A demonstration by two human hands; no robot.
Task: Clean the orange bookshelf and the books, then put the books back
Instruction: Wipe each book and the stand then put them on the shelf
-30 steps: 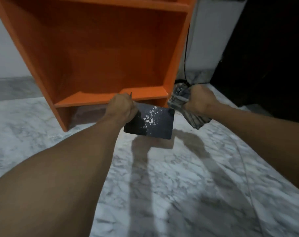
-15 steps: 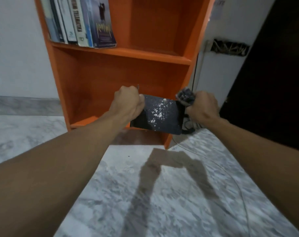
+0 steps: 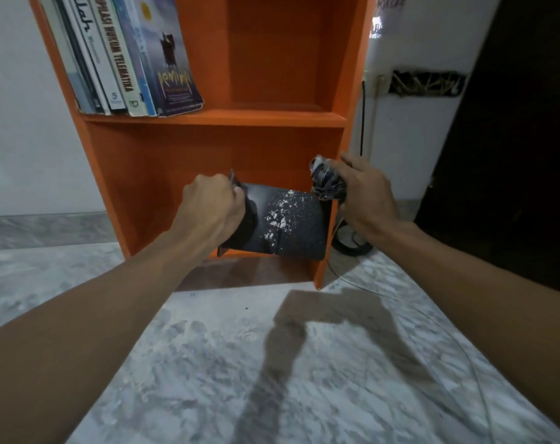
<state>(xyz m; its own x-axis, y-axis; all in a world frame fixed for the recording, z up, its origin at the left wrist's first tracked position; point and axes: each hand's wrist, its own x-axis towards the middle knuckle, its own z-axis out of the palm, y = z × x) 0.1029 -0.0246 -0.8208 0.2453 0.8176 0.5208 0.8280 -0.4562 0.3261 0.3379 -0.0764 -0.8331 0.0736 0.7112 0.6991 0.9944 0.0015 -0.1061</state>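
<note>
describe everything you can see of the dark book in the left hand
The dark book is a rectangle with a black, matte-looking cover, speckled across its middle with white flecks that look like dust. No title is readable. It is held off the floor, cover toward the camera and slightly tilted, in front of the lower compartment of the orange bookshelf. The left hand grips its left edge. The cloth bunched in the right hand is by its upper right corner; contact is unclear.
</note>
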